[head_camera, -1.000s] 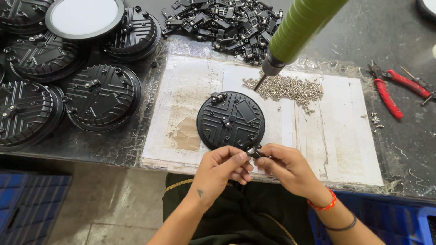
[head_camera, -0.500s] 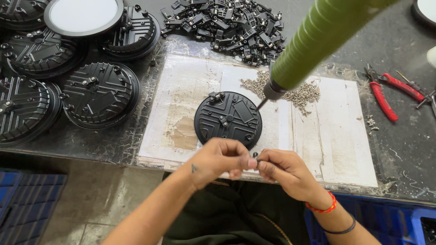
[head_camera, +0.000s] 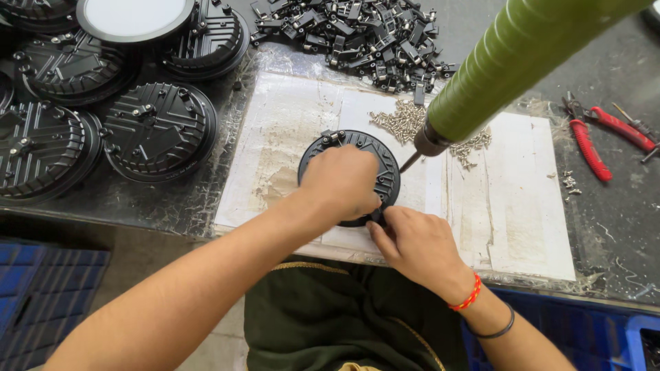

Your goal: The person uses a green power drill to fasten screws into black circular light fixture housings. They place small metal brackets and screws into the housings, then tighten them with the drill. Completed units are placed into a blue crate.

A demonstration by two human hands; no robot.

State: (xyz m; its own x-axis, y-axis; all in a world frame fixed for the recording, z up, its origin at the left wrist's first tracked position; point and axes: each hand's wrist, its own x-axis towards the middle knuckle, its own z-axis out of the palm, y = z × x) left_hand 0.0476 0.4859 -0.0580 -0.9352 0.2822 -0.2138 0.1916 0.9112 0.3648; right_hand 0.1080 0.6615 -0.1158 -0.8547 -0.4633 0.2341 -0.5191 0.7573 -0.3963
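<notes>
A black round ribbed housing (head_camera: 386,163) lies on a worn white sheet (head_camera: 522,206) at the bench's front edge. My left hand (head_camera: 340,182) lies on top of it, covering most of it and gripping it. At the housing's near rim, the fingers of my right hand (head_camera: 416,244) pinch a small black part; the part itself is mostly hidden. A green powered screwdriver (head_camera: 502,65) hangs in from the upper right, its bit just right of the housing and touching nothing.
A heap of small silver screws (head_camera: 401,120) lies behind the housing and a pile of black clips (head_camera: 357,38) farther back. More black housings (head_camera: 158,130) are stacked at left, one white-faced (head_camera: 134,17). Red pliers (head_camera: 591,141) lie at right. Blue crates (head_camera: 41,288) stand below.
My left hand has moved from the near rim up onto the top of the housing. My right hand stays at the near rim. The view has shifted closer, so the screwdriver looks larger.
</notes>
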